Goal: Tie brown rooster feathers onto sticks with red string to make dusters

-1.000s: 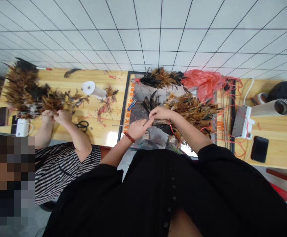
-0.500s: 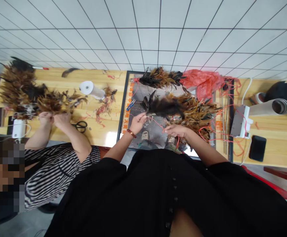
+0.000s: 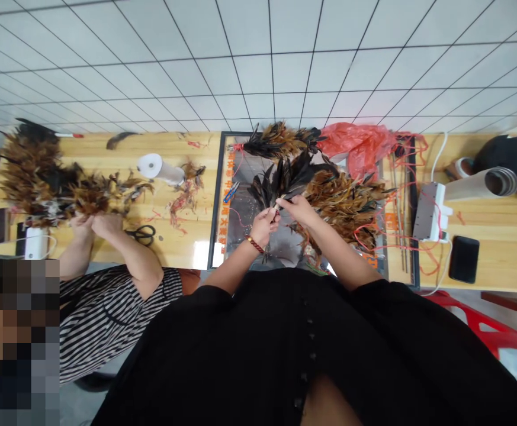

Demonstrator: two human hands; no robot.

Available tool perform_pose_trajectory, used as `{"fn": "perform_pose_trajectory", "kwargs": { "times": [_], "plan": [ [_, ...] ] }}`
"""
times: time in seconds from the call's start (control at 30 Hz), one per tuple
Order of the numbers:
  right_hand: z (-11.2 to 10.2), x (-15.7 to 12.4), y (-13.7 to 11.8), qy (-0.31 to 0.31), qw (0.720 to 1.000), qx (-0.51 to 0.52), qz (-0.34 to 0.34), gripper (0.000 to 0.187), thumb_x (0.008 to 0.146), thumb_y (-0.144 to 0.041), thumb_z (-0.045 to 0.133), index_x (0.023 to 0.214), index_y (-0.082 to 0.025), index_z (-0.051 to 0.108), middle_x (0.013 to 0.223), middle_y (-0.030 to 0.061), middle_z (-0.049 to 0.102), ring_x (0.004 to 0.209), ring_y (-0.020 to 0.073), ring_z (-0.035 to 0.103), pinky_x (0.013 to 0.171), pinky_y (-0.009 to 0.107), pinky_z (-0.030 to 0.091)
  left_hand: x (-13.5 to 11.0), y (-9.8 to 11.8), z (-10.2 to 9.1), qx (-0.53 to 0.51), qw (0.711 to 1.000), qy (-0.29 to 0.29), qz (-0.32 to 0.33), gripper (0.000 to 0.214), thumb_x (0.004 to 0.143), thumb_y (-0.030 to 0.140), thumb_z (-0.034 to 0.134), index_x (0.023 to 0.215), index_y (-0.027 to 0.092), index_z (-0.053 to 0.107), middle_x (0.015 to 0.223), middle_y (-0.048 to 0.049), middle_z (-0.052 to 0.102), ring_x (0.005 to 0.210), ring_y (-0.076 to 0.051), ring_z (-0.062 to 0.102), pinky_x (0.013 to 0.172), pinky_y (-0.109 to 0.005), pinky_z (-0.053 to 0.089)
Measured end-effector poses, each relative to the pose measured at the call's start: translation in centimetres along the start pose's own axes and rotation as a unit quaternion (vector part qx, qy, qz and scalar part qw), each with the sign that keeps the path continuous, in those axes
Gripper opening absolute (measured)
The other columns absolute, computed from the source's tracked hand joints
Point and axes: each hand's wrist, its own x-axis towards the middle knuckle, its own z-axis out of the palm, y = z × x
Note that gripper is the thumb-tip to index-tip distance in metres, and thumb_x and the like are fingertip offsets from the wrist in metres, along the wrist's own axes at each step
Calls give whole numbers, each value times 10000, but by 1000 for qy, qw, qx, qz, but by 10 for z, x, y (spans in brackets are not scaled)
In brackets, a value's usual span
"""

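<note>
Lettering: orange characters, too small to read, down the left edge of a dark-framed reflective panel on the pale wooden desk. Bundle of black feathers: over the panel, fanning from the paired grip toward the desk's far edge. Left hand: fingers curled about the bundle's base. Right hand: fingertips pinched there too, forearm slanting inward.

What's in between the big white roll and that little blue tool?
In the head view: a small brown feather tuft, then some wooden tabletop, then a black frame edge.
</note>
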Motion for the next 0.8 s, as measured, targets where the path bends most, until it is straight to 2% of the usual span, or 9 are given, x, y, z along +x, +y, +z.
{"fn": "perform_pose_trajectory", "kwargs": {
  "times": [0.1,0.2,0.27,0.4,0.5,0.57,0.67,0.73,0.8],
  "plan": [
    [2,2,-4,-9,997,67,38,481,622,-603,763,681,-153,607,582,-13,564,507,86,426,475,230,331,-4,3,-8,11,997,-64,-44,333,779,403,797,804,137,600,625,15,550,453,-43,430,415,-158,316],
    [1,2,-8,-45,994,95,39,462,544,-537,829,664,-149,609,593,-1,602,488,78,439,445,217,321,-2,10,-21,28,982,-152,-111,310,748,343,826,890,125,658,819,-75,681,666,-144,642,607,-280,531],
    [2,2,-11,-63,992,104,46,450,536,-511,848,657,-153,605,582,2,610,463,78,445,421,214,312,1,12,-27,46,980,-164,-106,272,724,292,842,849,125,668,887,-98,706,762,-170,665,684,-304,546],
    [3,2,-18,-116,985,113,62,440,568,-507,855,646,-151,606,582,26,632,434,96,482,392,223,315,2,10,-28,60,989,-126,-40,223,724,250,839,775,125,661,759,-45,653,690,-121,595,640,-236,490],
    [4,4,-18,-103,990,87,52,434,576,-507,848,641,-149,611,510,-14,567,412,67,401,400,215,278,-7,7,-21,0,986,-150,-75,272,795,347,786,878,130,646,679,3,547,554,-86,496,533,-221,430],
    [5,5,-14,-90,993,75,18,413,585,-500,835,671,-143,644,539,-21,581,466,71,429,462,214,332,-12,5,-16,-32,987,-130,-87,304,829,407,749,869,141,606,622,47,437,461,-47,357,438,-177,310],
    [7,4,-1,-105,992,58,-29,371,619,-486,793,720,-140,704,685,15,677,626,112,555,625,240,434,-13,2,-13,-42,998,-33,-45,343,854,437,718,792,159,526,585,75,358,426,-21,246,398,-142,168],
    [8,2,10,-88,996,16,-28,328,635,-468,761,685,-148,713,670,15,673,635,122,555,646,253,425,-10,0,-13,-32,999,24,-23,353,860,440,709,779,162,509,570,81,349,415,-16,241,396,-136,144],
    [7,0,21,-39,999,-29,-13,288,649,-445,728,642,-158,708,592,-2,627,587,118,510,615,256,390,-7,-4,-13,-13,998,58,-16,339,861,427,710,779,157,522,556,83,354,404,-13,245,392,-138,132]
  ]
}}
